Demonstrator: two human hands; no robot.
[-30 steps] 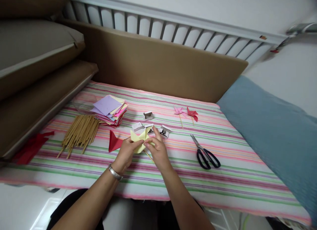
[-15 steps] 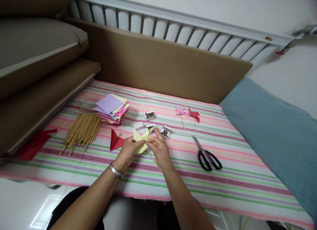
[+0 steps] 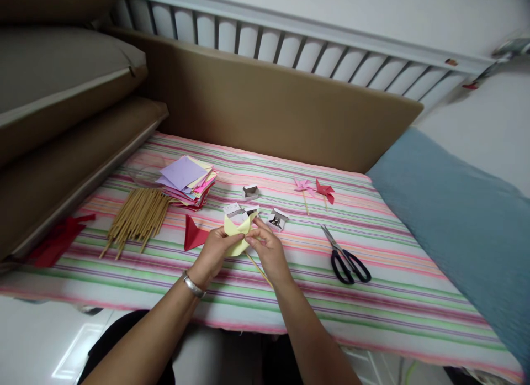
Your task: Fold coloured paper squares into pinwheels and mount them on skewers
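Between my two hands is a yellow paper pinwheel [image 3: 237,247], its points folded toward the middle. My left hand [image 3: 216,249] pinches its left side, thumb near the centre. From the right, my right hand [image 3: 267,247] presses thumb and fingers at the pinwheel's centre and right edge. A thin wooden stick [image 3: 259,269] slants from under the paper toward my right wrist. Just beyond my hands sit small white boxes; the right-hand box [image 3: 277,220] holds small metal pieces. A folded red paper piece [image 3: 194,234] lies left of my left hand.
Left of my hands are a bundle of wooden sticks [image 3: 136,216], a stack of coloured paper squares [image 3: 186,178] and red paper scraps [image 3: 62,240]. Scissors [image 3: 345,258] lie to the right. Finished pink [image 3: 304,187] and red [image 3: 325,190] pinwheels rest farther back, before a brown board [image 3: 269,109].
The fingers of my right hand have shifted slightly on the yellow paper, showing more of the box behind. Both hands keep their hold, and the other objects stay where they were.
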